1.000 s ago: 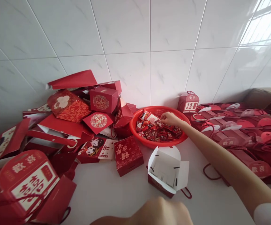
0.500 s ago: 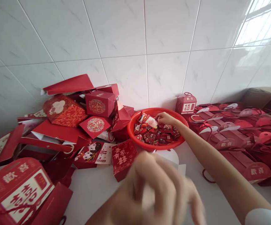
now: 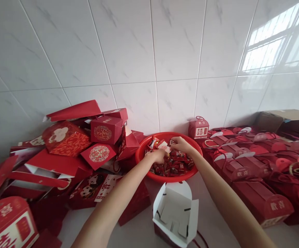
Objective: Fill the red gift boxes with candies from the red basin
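Observation:
Both my hands reach into a round red basket (image 3: pixel 169 179) of red-wrapped sweets (image 3: pixel 174 167) by the wall. My left hand (image 3: pixel 160 156) is over the sweets on the left, its fingers bent down at a pale pink packet (image 3: pixel 164 146); what its fingertips hold is hidden. Just right of that packet, my right hand (image 3: pixel 179 144) has its fingers curled together among the sweets, and anything in them is too small to make out. An open box with a white inside (image 3: pixel 175 210) stands between my forearms, in front of the basket; only its bare inside shows.
Red boxes and bags (image 3: pixel 69 141) are heaped on the left. Several closed red boxes with cord handles (image 3: pixel 258 196) fill the right side. One small red box (image 3: pixel 199 128) stands behind the basket, against the tiled wall (image 3: pixel 131 100). A cardboard box (image 3: pixel 291 115) is at the far right.
My left hand has moved from close to the camera forward into the basket. The view has shifted, bringing the open white-lined box into sight. My right hand remains in the basket.

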A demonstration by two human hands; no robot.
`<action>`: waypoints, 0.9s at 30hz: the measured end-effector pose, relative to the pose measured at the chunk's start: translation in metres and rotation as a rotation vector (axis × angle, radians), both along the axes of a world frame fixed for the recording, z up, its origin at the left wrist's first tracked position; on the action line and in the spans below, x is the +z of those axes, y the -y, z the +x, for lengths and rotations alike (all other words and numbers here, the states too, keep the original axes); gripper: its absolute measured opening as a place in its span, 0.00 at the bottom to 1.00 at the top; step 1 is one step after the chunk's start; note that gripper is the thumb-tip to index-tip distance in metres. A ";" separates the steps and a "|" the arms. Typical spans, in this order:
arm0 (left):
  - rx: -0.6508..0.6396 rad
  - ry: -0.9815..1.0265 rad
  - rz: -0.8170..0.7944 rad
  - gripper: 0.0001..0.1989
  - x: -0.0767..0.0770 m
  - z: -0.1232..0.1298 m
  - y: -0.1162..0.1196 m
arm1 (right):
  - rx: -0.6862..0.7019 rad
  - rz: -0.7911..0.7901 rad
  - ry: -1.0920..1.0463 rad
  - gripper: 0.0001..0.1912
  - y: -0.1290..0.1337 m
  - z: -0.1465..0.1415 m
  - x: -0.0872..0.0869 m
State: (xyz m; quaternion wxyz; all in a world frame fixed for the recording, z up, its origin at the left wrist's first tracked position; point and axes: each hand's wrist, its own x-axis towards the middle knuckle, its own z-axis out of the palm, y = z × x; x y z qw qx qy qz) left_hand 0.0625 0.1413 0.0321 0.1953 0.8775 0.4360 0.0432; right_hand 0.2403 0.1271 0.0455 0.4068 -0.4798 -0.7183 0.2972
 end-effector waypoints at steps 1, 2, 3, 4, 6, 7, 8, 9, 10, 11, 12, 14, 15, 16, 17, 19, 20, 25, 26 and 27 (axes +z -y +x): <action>0.007 -0.009 -0.037 0.09 -0.003 -0.002 -0.002 | 0.010 0.001 -0.012 0.04 0.001 0.001 0.001; 0.016 -0.002 -0.075 0.09 -0.005 -0.004 -0.003 | 0.018 0.003 -0.028 0.04 0.002 0.002 0.001; 0.027 0.022 -0.105 0.09 -0.005 -0.007 -0.004 | 0.025 0.005 -0.047 0.04 0.003 0.003 0.002; 0.037 0.065 -0.115 0.07 -0.005 -0.010 -0.005 | 0.031 0.007 -0.069 0.04 0.004 0.004 0.002; 0.055 0.192 -0.104 0.03 -0.002 -0.014 -0.007 | 0.037 0.010 -0.120 0.05 0.005 0.005 0.002; 0.065 0.265 -0.091 0.02 -0.001 -0.015 -0.007 | 0.040 0.010 -0.145 0.06 0.006 0.005 0.002; 0.074 0.338 -0.077 0.03 0.001 -0.015 -0.008 | 0.043 0.006 -0.168 0.07 0.007 0.006 0.002; 0.083 0.405 -0.066 0.05 0.002 -0.015 -0.008 | 0.045 -0.002 -0.189 0.08 0.007 0.006 0.001; 0.088 0.464 -0.058 0.06 0.003 -0.014 -0.009 | 0.047 -0.012 -0.208 0.09 0.008 0.007 0.001; 0.092 0.517 -0.052 0.06 0.004 -0.013 -0.009 | 0.049 -0.023 -0.226 0.11 0.009 0.008 0.001; 0.094 0.565 -0.046 0.06 0.004 -0.012 -0.009 | 0.049 -0.032 -0.244 0.12 0.010 0.009 0.000; 0.094 0.646 -0.035 0.08 0.005 -0.011 -0.010 | 0.047 -0.050 -0.280 0.14 0.012 0.010 0.000; 0.093 0.679 -0.029 0.08 0.004 -0.010 -0.010 | 0.049 -0.061 -0.297 0.14 0.013 0.011 0.000; 0.092 0.707 -0.022 0.09 0.004 -0.010 -0.010 | 0.055 -0.076 -0.313 0.15 0.014 0.011 -0.001; 0.091 0.729 -0.015 0.10 0.004 -0.010 -0.010 | 0.064 -0.095 -0.327 0.15 0.015 0.011 -0.001; 0.083 0.760 -0.001 0.09 0.003 -0.010 -0.010 | 0.090 -0.141 -0.349 0.16 0.016 0.011 0.000; 0.079 0.768 0.006 0.09 0.003 -0.010 -0.009 | 0.103 -0.164 -0.356 0.16 0.017 0.011 0.001; 0.089 0.776 0.042 0.07 0.003 -0.010 -0.007 | 0.167 -0.306 -0.493 0.17 0.019 0.012 0.006; 0.093 0.773 0.046 0.08 0.003 -0.009 -0.006 | 0.178 -0.330 -0.512 0.17 0.020 0.012 0.007; 0.098 0.768 0.049 0.08 0.004 -0.009 -0.005 | 0.193 -0.348 -0.510 0.17 0.021 0.012 0.007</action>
